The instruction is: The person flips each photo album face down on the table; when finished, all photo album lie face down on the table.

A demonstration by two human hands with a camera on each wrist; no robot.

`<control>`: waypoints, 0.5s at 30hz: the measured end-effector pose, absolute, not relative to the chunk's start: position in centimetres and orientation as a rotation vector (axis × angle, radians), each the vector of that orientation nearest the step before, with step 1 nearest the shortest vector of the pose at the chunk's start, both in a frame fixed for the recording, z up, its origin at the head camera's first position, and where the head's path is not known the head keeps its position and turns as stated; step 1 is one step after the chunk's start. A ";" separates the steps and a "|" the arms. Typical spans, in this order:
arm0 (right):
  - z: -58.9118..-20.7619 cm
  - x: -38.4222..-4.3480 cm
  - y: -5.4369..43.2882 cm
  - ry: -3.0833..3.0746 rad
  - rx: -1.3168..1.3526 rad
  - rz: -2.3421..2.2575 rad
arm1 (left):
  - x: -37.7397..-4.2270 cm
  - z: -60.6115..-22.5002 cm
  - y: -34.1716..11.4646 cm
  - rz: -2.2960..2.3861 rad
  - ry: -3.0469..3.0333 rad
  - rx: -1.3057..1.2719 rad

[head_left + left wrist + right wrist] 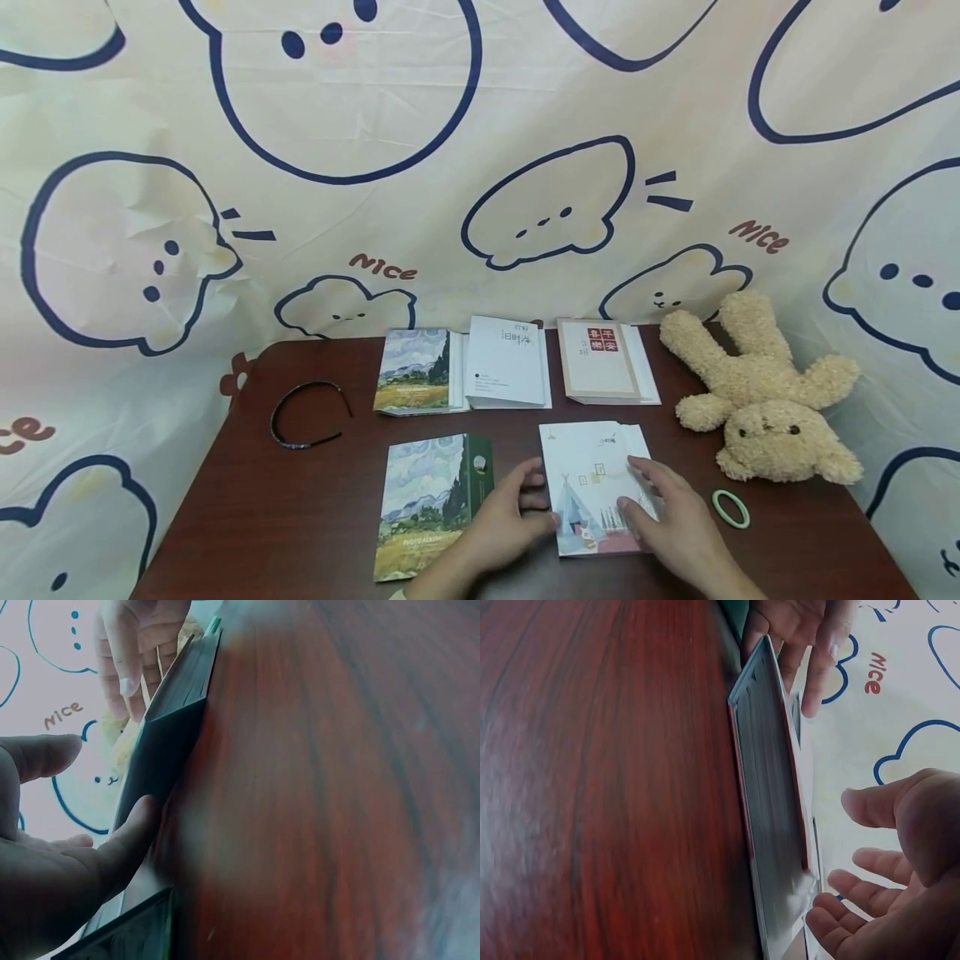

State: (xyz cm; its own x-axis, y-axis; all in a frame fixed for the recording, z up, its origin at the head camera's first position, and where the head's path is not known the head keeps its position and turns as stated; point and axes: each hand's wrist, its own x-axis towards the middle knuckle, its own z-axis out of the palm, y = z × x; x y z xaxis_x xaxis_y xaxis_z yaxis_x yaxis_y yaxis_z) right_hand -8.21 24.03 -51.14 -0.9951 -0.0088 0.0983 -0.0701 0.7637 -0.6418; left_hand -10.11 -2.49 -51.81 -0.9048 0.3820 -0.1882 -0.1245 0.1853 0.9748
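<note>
A white photo album [588, 448] with a tent drawing on its cover lies flat near the front of the table, between both hands. At its left edge is my left hand [504, 521], fingers spread loosely; in the left wrist view its thumb [135, 832] is right at the dark spine [169, 746]. My right hand [678, 521] hovers at the right edge with relaxed fingers overlapping the cover in the head view. From the right wrist, the page block [769, 780] shows between the covers, and the right fingers [866, 892] are slightly bent with nothing in them.
Left of the hands lies a landscape-covered photo album [423, 500]. Behind stand another landscape album [412, 367], a white album [504, 362] and a cream album [600, 362]. A black headband [281, 417], a plush bear [765, 392] and a green ring [731, 508] lie around them.
</note>
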 end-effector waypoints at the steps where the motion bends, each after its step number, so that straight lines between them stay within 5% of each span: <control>1: -51.2 -8.2 24.2 -2.883 0.052 1.059 | -10.1 -51.9 -2.3 1.779 2.058 0.237; 15: -51.3 -9.0 25.1 -3.126 0.038 1.024 | -10.1 -51.9 -0.9 1.844 1.880 0.136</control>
